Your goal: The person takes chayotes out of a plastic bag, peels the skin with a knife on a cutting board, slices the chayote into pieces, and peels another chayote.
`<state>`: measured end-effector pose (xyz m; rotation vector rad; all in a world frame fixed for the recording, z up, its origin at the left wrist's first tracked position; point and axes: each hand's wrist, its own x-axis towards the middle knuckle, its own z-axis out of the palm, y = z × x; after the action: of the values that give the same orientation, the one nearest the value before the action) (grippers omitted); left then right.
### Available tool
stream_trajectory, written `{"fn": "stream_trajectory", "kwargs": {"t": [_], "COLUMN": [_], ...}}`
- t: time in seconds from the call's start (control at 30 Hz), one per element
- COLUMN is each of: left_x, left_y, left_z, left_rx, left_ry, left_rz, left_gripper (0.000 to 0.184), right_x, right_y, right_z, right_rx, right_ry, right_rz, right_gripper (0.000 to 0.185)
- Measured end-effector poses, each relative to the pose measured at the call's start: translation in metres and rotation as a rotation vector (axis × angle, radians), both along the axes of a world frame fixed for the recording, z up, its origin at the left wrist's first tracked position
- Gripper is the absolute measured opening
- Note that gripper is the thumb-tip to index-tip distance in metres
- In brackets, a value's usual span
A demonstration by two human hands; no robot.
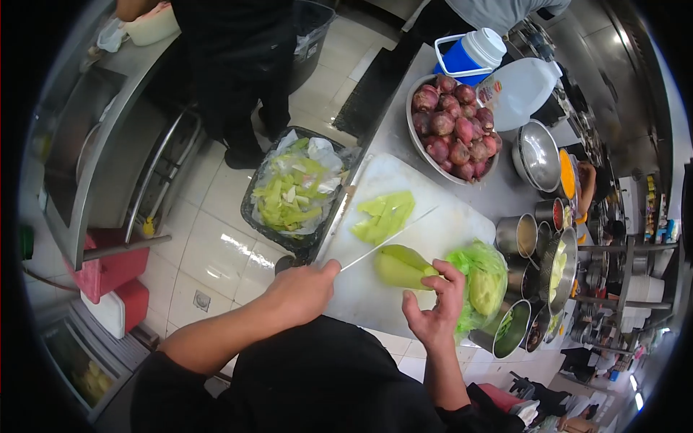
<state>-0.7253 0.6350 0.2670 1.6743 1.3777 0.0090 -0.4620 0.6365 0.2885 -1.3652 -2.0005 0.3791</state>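
Observation:
My left hand [302, 292] is closed around the handle of a knife, whose thin blade [386, 241] slants up and right over the white cutting board [447, 209]. Beneath the blade lies a smooth, pale green, pear-shaped vegetable [401, 266]. Curled and spread apart, the fingers of my right hand [439, 303] are at its narrow right end; the thumb stands off from it. Flat light green pieces [382, 216] lie beyond the blade on the board. Right of my right hand, a green plastic bag [485, 281] has pale green produce in it.
A lined bin [299, 184] with green scraps stands left of the board. Beyond the board are a bowl of red onions [455, 130], a plastic jug [523, 94] and a blue cooler [469, 56]. Several metal pots [517, 234] line the right. Another person [231, 65] stands at upper left.

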Motion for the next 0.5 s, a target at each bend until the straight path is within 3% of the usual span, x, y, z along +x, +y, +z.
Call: {"fn": "stream_trajectory", "kwargs": {"t": [0.27,0.5], "left_x": [0.012,0.026], "left_y": [-0.017,-0.007], "left_z": [0.026,0.028], "left_rx": [0.459,0.563], "left_ry": [-0.042,-0.076], "left_rz": [-0.135,-0.194], "left_gripper": [0.045,0.049], "right_x": [-0.009,-0.013], "right_y": [-0.004,-0.004], "right_z": [-0.023,-0.014], "right_rx": [0.075,-0.017], "right_ry": [0.066,0.020], "right_rz": [-0.161,-0.140], "right_gripper": [0.039,0.051]}}
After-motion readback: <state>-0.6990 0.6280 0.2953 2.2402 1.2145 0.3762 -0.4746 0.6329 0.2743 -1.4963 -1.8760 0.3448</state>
